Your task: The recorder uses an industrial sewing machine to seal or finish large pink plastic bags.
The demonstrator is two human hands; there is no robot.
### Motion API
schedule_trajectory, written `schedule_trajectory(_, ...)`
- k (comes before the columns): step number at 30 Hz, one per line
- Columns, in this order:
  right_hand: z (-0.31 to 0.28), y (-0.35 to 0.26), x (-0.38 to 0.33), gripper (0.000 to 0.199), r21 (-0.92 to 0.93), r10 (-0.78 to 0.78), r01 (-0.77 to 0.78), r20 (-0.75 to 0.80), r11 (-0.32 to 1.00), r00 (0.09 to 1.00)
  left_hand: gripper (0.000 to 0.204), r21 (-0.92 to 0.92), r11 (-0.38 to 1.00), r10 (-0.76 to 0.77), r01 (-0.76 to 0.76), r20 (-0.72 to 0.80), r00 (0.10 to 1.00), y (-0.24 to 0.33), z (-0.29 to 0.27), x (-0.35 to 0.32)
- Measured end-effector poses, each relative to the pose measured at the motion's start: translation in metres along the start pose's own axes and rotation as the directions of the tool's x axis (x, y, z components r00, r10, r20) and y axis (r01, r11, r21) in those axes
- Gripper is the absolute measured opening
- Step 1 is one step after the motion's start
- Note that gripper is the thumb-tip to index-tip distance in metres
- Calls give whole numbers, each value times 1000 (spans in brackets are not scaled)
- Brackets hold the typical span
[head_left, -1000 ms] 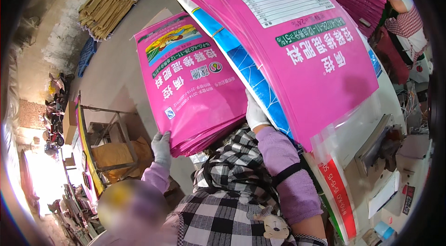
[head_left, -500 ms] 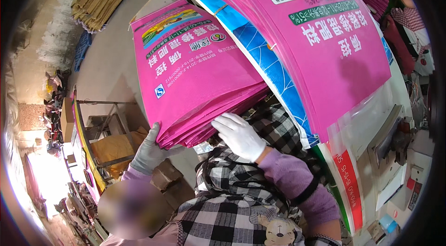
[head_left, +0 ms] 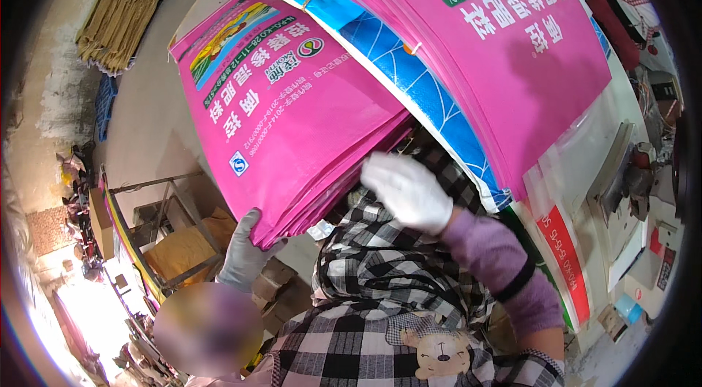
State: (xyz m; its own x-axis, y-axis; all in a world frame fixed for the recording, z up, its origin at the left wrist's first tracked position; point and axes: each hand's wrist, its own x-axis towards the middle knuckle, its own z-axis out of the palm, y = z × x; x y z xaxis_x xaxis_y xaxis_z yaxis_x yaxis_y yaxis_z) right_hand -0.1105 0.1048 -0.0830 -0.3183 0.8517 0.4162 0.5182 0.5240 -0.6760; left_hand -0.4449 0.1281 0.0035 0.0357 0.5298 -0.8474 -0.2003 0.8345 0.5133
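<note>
A stack of pink printed bags point(head_left: 307, 131) lies at a slant in front of me, its layered near edge fanned toward my body. At its near left corner my left hand point(head_left: 245, 252), in a grey-white glove, is closed on the bags, thumb on top and the other fingers underneath. Close to the right end of the near edge is my right hand point(head_left: 409, 193) in a white glove. Its fingers point left toward the layers and are blurred; whether they touch the bags, I cannot tell.
To the right rises a larger pile of pink bags point(head_left: 504, 95), with a blue-and-white bag point(head_left: 395, 58) along its left side. A metal frame point(head_left: 175, 226) with a yellow-brown bundle stands at left. Folded brown sacks point(head_left: 119, 20) lie at far left. Checked cloth point(head_left: 395, 263) covers my front.
My right hand has lifted off the near edge and moved right and slightly up. The view has shifted, so the bags appear farther left. My left hand stays at the corner.
</note>
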Motion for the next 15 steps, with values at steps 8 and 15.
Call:
schedule_trajectory(8, 61, 26, 61, 31, -81, 208, -194, 525, 978, 826, 48, 33, 999, 8, -9, 40, 999, -16, 14, 22)
schedule_trajectory(15, 20, 90, 15, 29, -566, 528, -359, 163, 742, 833, 61, -37, 999, -4, 11, 173, 985, -34, 5, 41)
